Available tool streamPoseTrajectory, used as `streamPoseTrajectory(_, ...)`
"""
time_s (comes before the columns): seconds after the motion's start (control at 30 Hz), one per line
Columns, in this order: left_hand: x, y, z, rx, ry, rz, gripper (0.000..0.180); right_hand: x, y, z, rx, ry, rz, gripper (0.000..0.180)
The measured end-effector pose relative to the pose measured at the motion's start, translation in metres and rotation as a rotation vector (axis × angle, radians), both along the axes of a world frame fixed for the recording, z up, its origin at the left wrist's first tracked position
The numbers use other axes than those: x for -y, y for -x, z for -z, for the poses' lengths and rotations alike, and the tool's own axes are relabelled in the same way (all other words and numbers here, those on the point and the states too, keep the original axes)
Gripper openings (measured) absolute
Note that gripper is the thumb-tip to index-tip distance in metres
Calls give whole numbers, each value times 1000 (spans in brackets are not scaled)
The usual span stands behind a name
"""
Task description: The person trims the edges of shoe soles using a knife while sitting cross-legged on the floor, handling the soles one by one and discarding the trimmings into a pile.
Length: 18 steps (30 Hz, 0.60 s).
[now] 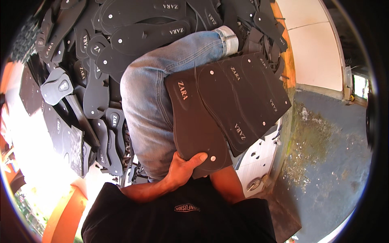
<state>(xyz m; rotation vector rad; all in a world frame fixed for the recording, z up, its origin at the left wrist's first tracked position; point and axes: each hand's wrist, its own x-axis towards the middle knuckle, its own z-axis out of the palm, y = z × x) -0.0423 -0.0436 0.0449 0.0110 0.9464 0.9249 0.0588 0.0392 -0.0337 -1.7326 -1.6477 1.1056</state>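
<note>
Holding a black foam sheet [227,109] of sole outlines over a jeans-clad knee [154,93]

Left hand [184,168] clamps its near edge — right hand hidden beneath, grip unclear — loose cut soles [97,60] heaped beyond, leftward.

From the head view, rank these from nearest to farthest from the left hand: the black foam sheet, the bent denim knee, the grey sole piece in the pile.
1. black foam sheet, in the left hand grip.
2. denim knee, above the hand.
3. grey sole piece, far left in the pile.
</note>
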Motion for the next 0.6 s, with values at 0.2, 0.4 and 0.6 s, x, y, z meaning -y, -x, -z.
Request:
streamPoseTrajectory(0.2, 14, 45, 0, -17, 70, 73, 32, -50, 21, 20, 39, -4, 2, 48)
streamPoseTrajectory(0.4, 32, 126, 7, -172, -113, 254, 36, -131, -7, 17, 801, -871, 100, 37)
streamPoseTrajectory(0.6, 19, 194, -1, -273, -262, 462, 34, -174, 0, -76, -383, 244, 142, 40)
